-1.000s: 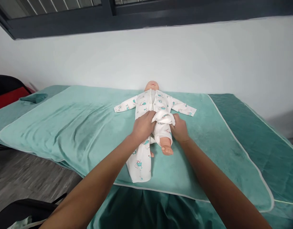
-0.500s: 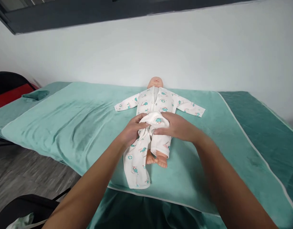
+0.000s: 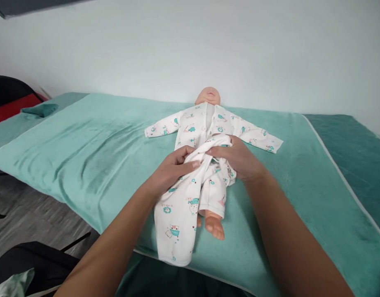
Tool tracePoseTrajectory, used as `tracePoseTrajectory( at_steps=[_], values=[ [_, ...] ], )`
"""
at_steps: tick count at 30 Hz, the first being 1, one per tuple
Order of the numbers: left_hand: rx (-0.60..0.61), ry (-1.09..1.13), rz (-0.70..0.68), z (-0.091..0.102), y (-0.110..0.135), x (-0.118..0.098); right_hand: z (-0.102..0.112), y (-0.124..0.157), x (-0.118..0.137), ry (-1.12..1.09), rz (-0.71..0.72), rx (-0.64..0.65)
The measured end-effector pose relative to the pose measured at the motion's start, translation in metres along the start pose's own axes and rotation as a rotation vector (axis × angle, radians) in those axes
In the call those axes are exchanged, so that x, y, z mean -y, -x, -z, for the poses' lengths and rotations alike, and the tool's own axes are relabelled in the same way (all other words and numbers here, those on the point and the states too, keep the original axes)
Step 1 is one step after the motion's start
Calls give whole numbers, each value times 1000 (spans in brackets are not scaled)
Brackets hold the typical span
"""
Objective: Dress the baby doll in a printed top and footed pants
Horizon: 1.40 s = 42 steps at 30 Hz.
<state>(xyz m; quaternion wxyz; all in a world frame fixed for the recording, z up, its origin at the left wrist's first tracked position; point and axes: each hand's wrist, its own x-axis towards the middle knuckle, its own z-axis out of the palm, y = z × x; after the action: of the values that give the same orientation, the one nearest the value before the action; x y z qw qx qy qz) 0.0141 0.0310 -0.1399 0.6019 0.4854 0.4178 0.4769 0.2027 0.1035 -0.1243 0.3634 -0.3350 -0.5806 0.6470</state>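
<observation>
While the doll [image 3: 207, 97] lies on its back, its head towards the wall [image 3: 254, 57], both hands work over its middle. The doll rests on a light green blanket [image 3: 116, 144], which is creased at the side of the doll nearer the left hand. A darker green cover [image 3: 347, 144] shows beyond the blanket, at the doll's opposite side.

A white printed top [image 3: 191, 130] covers the doll's trunk; its sleeves are spread outward from the doll, and its neck is parted below the doll's head. White printed legwear [image 3: 177, 214] lies over the doll's lower half, gathered at the doll's waist. Whether top and legwear form one piece cannot be told.

Left hand [image 3: 171, 169]: grip closed on the gathered cloth above the doll's hips, thumb uppermost. Right hand [image 3: 241, 159]: grip pinching a rolled fold at the doll's waist.

One leg of the legwear lies flat, extending past the doll's feet to the blanket's near edge. From the other, one foot [image 3: 214, 227] protrudes; the doll's second foot is mostly hidden.
</observation>
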Motion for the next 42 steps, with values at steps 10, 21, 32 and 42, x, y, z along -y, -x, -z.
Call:
tracePoseTrajectory(
  at_steps=[10,21,32,42],
  values=[
    [-180,130,-137,-18,-17,-10,-8,1,-8,-210,60,118],
    [-287,51,-161,-18,-15,-16,-17,9,0,60,24,105],
    [-102,151,-38,-9,-2,-15,-24,6,-4,-71,96,67],
    [-109,189,102,-3,-7,-16,-17,9,-7,-39,53,230]
  ],
)
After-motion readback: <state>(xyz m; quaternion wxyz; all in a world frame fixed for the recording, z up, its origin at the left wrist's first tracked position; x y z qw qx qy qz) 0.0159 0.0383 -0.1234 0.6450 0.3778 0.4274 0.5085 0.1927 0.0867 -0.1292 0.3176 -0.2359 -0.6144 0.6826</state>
